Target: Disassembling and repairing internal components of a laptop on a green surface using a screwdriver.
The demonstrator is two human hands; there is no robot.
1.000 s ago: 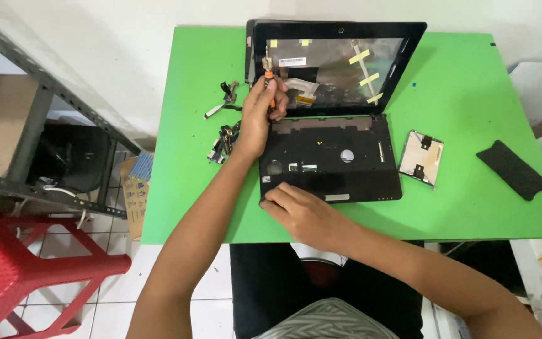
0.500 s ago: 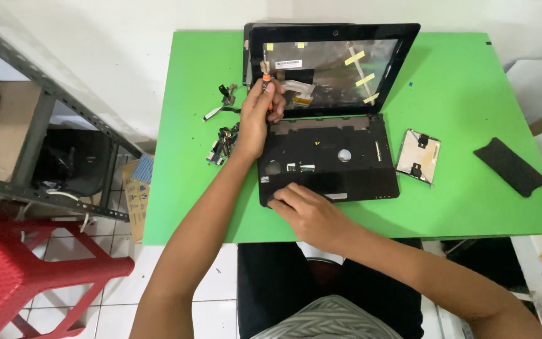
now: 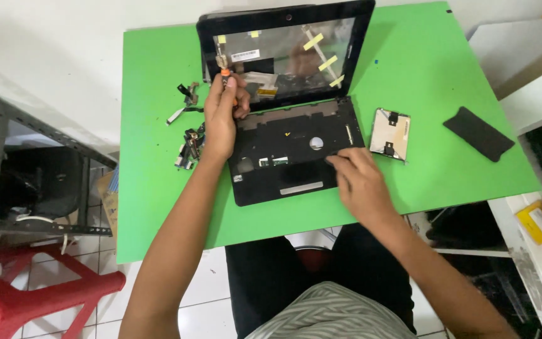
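Working a screwdriver (image 3: 226, 76) at the hinge of a stripped laptop (image 3: 290, 150), centre of the green table (image 3: 152, 188).
Left hand (image 3: 221, 119) pinching the driver at 11 o'clock; right hand (image 3: 359, 182), fingers spread, pressing the base's 4 o'clock edge; likely light, brittle plastic, best gripped by the base edges.

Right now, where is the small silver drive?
In the head view, the silver drive lies on the green table, just right of the laptop base, above the right hand.
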